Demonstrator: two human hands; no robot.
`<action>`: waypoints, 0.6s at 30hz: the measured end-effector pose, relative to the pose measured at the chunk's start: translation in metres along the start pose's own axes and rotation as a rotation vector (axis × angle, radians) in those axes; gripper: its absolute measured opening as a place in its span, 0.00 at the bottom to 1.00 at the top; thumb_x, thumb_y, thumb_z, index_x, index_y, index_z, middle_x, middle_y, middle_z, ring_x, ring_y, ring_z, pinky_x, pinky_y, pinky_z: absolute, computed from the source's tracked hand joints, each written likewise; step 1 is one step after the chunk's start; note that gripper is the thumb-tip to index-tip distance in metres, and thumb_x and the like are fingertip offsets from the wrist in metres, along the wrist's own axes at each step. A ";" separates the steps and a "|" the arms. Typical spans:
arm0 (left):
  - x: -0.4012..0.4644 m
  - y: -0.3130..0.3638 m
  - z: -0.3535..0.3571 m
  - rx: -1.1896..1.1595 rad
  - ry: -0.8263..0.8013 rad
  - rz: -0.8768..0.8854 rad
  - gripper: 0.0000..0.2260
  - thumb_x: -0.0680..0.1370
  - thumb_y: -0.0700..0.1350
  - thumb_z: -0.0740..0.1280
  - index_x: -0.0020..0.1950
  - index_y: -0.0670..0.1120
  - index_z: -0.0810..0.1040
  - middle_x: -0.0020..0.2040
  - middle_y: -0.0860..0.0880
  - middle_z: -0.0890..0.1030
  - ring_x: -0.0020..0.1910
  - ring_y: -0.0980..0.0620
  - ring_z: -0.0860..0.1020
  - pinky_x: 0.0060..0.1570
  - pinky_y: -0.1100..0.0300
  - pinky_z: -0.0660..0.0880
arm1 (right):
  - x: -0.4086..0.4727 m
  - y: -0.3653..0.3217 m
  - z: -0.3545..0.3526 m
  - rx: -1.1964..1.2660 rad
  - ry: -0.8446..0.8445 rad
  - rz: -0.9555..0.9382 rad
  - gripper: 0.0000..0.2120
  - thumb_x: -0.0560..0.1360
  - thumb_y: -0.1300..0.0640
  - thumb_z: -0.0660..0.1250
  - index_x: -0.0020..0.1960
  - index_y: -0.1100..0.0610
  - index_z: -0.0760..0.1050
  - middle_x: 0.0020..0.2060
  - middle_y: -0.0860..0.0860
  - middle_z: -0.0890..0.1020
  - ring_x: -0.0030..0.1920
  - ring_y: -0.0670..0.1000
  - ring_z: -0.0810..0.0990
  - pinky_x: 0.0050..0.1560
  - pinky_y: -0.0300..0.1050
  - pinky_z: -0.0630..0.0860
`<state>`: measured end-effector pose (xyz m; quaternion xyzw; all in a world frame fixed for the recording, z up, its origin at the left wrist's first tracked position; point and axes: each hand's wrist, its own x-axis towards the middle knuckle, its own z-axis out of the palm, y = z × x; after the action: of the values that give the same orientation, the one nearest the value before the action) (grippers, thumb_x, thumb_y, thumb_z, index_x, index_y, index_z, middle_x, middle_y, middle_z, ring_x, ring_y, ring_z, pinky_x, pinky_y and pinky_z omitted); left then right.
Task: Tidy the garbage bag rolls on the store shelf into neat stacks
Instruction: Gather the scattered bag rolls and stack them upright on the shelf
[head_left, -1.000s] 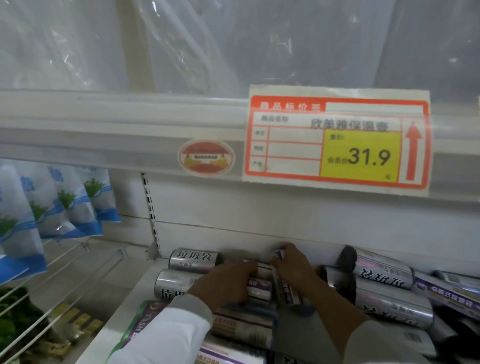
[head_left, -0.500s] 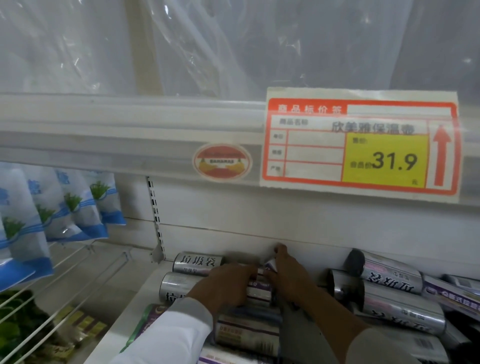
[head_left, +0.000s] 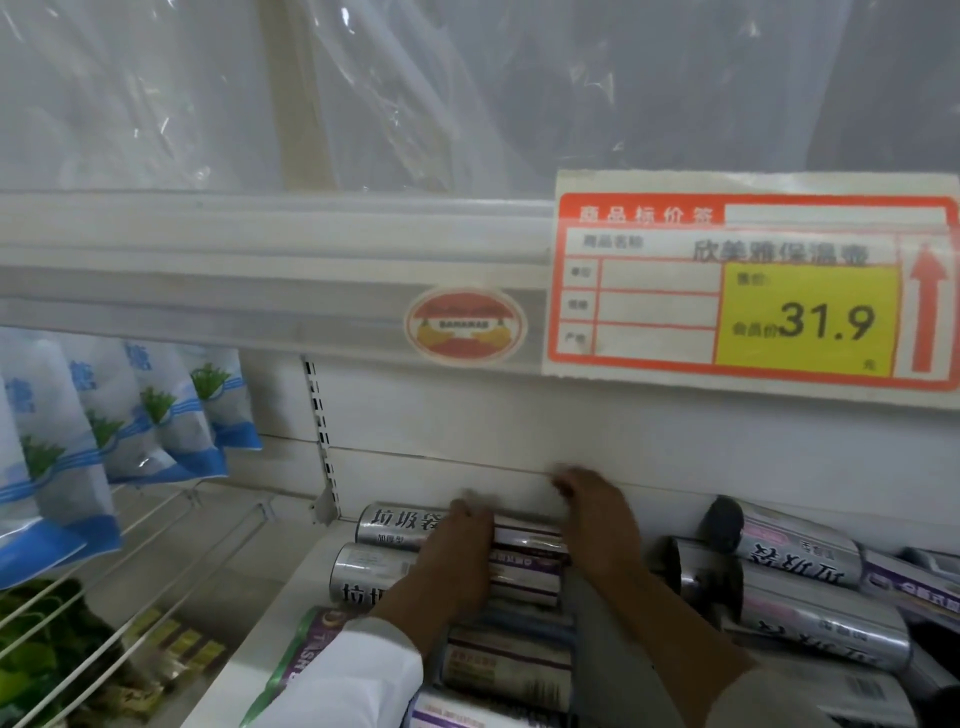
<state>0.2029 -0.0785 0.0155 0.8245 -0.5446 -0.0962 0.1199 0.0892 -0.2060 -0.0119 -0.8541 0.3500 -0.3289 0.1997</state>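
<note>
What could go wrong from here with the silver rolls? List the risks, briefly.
1. The left hand presses on stacked round silver garbage bag rolls; they could roll off the white shelf edge.
2. The tilted pile of silver rolls at right lies unsupported and might slide further.
3. The right hand sits against the back wall, so its grip is blurred and may slip.

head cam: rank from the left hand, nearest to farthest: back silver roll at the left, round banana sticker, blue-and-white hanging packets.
1. Back silver roll: under the fingers of the left hand, at the shelf's rear left.
2. Round banana sticker: straight above, on the upper shelf rail.
3. Blue-and-white hanging packets: far left, on the wire hooks.
</note>
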 end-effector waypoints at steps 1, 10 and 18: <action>0.001 0.001 0.001 -0.008 -0.003 -0.007 0.25 0.75 0.41 0.68 0.71 0.45 0.65 0.68 0.43 0.66 0.65 0.45 0.71 0.65 0.55 0.70 | -0.007 0.003 -0.014 -0.088 0.079 0.100 0.17 0.72 0.69 0.61 0.59 0.62 0.75 0.58 0.61 0.78 0.59 0.60 0.76 0.59 0.52 0.75; -0.001 0.005 0.008 -0.158 -0.019 -0.169 0.36 0.70 0.42 0.74 0.71 0.45 0.56 0.65 0.42 0.71 0.62 0.43 0.75 0.62 0.50 0.74 | -0.063 0.037 -0.028 -0.326 -0.255 0.458 0.32 0.77 0.55 0.59 0.74 0.63 0.47 0.65 0.58 0.72 0.62 0.58 0.74 0.60 0.52 0.73; -0.008 -0.003 0.006 -0.393 -0.027 -0.279 0.22 0.76 0.42 0.66 0.68 0.42 0.63 0.61 0.42 0.77 0.60 0.44 0.76 0.59 0.51 0.74 | -0.091 0.019 -0.066 0.110 0.031 0.277 0.16 0.71 0.64 0.70 0.58 0.61 0.74 0.48 0.55 0.80 0.44 0.51 0.77 0.40 0.38 0.70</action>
<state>0.2007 -0.0704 0.0091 0.8512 -0.3979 -0.2268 0.2564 -0.0147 -0.1602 -0.0150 -0.7802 0.4492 -0.3300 0.2840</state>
